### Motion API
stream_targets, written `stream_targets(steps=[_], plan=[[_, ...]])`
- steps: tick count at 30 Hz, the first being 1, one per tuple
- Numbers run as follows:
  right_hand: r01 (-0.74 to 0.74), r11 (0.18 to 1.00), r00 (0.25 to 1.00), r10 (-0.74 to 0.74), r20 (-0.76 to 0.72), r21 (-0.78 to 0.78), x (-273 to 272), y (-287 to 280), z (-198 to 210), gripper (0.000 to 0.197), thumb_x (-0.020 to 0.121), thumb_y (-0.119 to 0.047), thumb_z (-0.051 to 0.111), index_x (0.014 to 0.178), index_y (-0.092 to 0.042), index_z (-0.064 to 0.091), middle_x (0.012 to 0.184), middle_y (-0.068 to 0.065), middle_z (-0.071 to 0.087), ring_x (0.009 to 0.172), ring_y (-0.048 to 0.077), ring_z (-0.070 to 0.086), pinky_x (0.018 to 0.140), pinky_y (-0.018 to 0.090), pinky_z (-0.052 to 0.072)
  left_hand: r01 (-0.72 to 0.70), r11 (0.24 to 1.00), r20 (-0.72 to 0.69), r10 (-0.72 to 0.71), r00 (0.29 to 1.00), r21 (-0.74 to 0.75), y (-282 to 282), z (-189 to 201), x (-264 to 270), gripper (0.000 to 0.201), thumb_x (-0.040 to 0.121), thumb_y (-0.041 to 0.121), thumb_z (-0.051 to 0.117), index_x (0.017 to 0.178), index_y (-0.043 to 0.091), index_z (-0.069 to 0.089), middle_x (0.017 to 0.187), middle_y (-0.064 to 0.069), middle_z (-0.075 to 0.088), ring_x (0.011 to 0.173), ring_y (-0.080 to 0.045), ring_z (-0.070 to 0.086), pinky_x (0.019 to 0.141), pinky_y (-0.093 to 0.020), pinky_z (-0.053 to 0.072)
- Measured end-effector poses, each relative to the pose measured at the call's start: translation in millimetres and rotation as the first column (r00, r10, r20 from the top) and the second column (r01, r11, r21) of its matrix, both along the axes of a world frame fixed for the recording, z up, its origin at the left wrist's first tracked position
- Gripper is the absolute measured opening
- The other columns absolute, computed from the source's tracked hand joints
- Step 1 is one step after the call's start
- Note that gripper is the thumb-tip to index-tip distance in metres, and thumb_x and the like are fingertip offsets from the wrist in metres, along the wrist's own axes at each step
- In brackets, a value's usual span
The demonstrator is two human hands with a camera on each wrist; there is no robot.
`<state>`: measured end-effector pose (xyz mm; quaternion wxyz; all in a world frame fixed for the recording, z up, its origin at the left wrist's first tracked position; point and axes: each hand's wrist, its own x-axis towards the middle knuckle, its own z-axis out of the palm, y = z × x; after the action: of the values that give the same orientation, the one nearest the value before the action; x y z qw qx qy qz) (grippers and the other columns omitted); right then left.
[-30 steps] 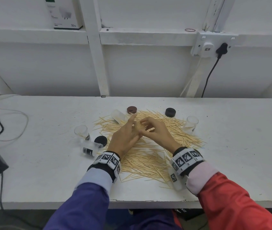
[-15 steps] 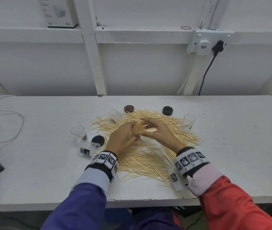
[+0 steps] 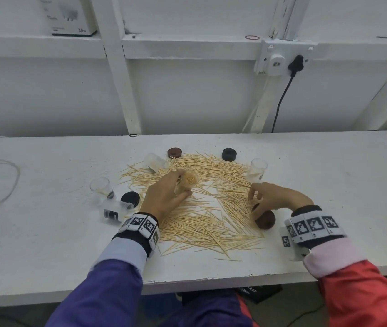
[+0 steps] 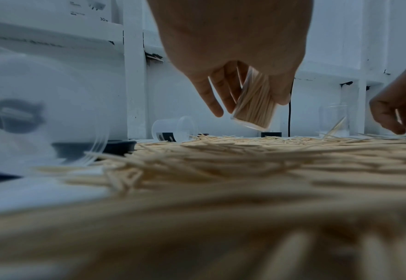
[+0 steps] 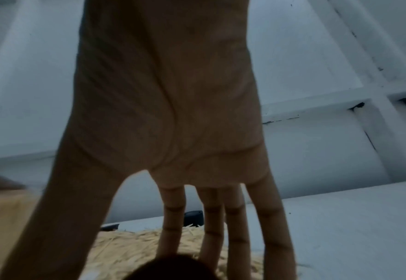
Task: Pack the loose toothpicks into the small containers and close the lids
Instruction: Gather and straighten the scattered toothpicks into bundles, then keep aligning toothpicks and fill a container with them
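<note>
Now my two hands, which were joined over the middle of the pile half a second ago, are apart. My left hand (image 3: 164,197) keeps the filled container (image 3: 186,184), its fingers (image 4: 217,106) and thumb curled round the clear wall, and holds it tilted just above the loose toothpicks (image 3: 199,223). From the head view the open mouth is packed with stick ends; the left wrist view shows the bundle filling it down to the base, which hangs clear of the heap.

My right hand (image 3: 275,199) has swung out to the right edge of the pile and come down over the brown lid (image 3: 265,220) lying there. In the right wrist view the fingers (image 5: 221,217) are long and a little spread, reaching down past the lid's dark top; I cannot tell whether the tips already touch it or only bracket it. Nothing is pinched that I can see.

I read this as the filling of this container being finished and the capping step beginning. Most of the job is still ahead: the heap covers the table (image 3: 329,175), and four other clear containers, two upright and two on their sides, look empty or nearly so, with three more lids scattered round the pile. The risk I see is the tilt: a full, uncapped container could shed sticks before the lid arrives.
</note>
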<state>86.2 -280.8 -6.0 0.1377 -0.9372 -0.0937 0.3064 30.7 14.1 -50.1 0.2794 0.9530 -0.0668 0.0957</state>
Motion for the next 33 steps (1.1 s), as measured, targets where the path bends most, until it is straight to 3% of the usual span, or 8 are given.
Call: stream_targets(steps=[5, 13, 18, 22, 27, 30, 33], plan=[[0.046, 0.996, 0.998, -0.043, 0.039, -0.078, -9.7, 2.2, -14.1, 0.067, 0.06, -0.026, 0.089, 0.109, -0.023, 0.043, 0.114, 0.002, 0.041, 0.096, 0.024, 0.052, 0.068, 0.032, 0.057, -0.01, 1.0, 0.002, 0.01, 1.0, -0.006, 0.6, 0.1, -0.5, 0.056, 0.088, 0.041, 0.066, 0.136, 0.021, 0.047, 0.129, 0.006, 0.058, 0.116, -0.013, 0.055, 0.085, -0.033, 0.049], [0.025, 0.994, 0.996, -0.015, 0.087, -0.11, -11.7, 8.8, 2.8, 0.059, 0.066, -0.018, 0.084, 0.109, -0.02, 0.043, 0.116, 0.004, 0.038, 0.1, 0.024, 0.049, 0.077, 0.032, 0.049, -0.003, 1.0, 0.016, 0.003, 1.0, 0.001, 0.9, -1.2, -0.4, 0.057, 0.088, 0.04, 0.067, 0.137, 0.018, 0.046, 0.131, 0.004, 0.057, 0.118, -0.015, 0.055, 0.084, -0.033, 0.047], [0.006, 0.999, 0.989, -0.013, 0.146, 0.047, -9.4, 23.8, 30.0, 0.056, 0.066, -0.012, 0.085, 0.103, -0.02, 0.045, 0.106, 0.002, 0.048, 0.097, 0.023, 0.051, 0.07, 0.03, 0.046, -0.004, 1.0, 0.004, 0.004, 1.0, 0.011, 1.7, -1.6, 0.0, 0.058, 0.088, 0.041, 0.066, 0.138, 0.02, 0.045, 0.131, 0.005, 0.057, 0.118, -0.013, 0.053, 0.086, -0.031, 0.046], [0.0, 0.988, 0.983, -0.028, 0.181, 0.154, -7.0, 42.5, 40.7, 0.056, 0.065, -0.01, 0.086, 0.103, -0.02, 0.048, 0.093, -0.001, 0.053, 0.089, 0.021, 0.055, 0.072, 0.033, 0.051, 0.0, 1.0, 0.004, 0.0, 1.0, 0.018, 1.4, -2.5, 0.7, 0.058, 0.088, 0.041, 0.066, 0.138, 0.021, 0.045, 0.132, 0.005, 0.056, 0.119, -0.013, 0.053, 0.085, -0.03, 0.045], [-0.02, 0.979, 0.986, -0.015, 0.167, 0.204, -1.0, 57.0, 35.0, 0.054, 0.067, -0.011, 0.085, 0.108, -0.019, 0.051, 0.096, -0.001, 0.055, 0.095, 0.023, 0.058, 0.078, 0.035, 0.053, 0.009, 1.0, 0.003, -0.009, 1.0, 0.029, 2.0, -4.5, 1.3, 0.059, 0.088, 0.04, 0.066, 0.138, 0.019, 0.045, 0.133, 0.004, 0.055, 0.12, -0.014, 0.052, 0.087, -0.031, 0.045], [-0.025, 0.927, 0.976, -0.058, 0.209, 0.375, 2.7, 64.7, 30.2, 0.045, 0.073, -0.016, 0.082, 0.108, -0.018, 0.054, 0.097, 0.002, 0.063, 0.092, 0.021, 0.062, 0.075, 0.031, 0.054, 0.024, 0.999, 0.006, -0.024, 1.0, 0.026, 2.3, -5.0, 2.5, 0.057, 0.088, 0.041, 0.066, 0.137, 0.019, 0.046, 0.131, 0.004, 0.056, 0.118, -0.014, 0.052, 0.087, -0.034, 0.048], [-0.07, 0.85, 0.97, -0.065, 0.235, 0.522, 1.4, 79.1, 29.3, 0.036, 0.081, -0.019, 0.077, 0.111, -0.019, 0.057, 0.105, 0.002, 0.065, 0.096, 0.017, 0.063, 0.08, 0.031, 0.056, 0.059, 0.998, 0.01, -0.059, 0.998, 0.012, 2.8, -6.9, 4.3, 0.058, 0.087, 0.042, 0.066, 0.136, 0.02, 0.046, 0.128, 0.005, 0.056, 0.115, -0.013, 0.053, 0.087, -0.037, 0.05]])
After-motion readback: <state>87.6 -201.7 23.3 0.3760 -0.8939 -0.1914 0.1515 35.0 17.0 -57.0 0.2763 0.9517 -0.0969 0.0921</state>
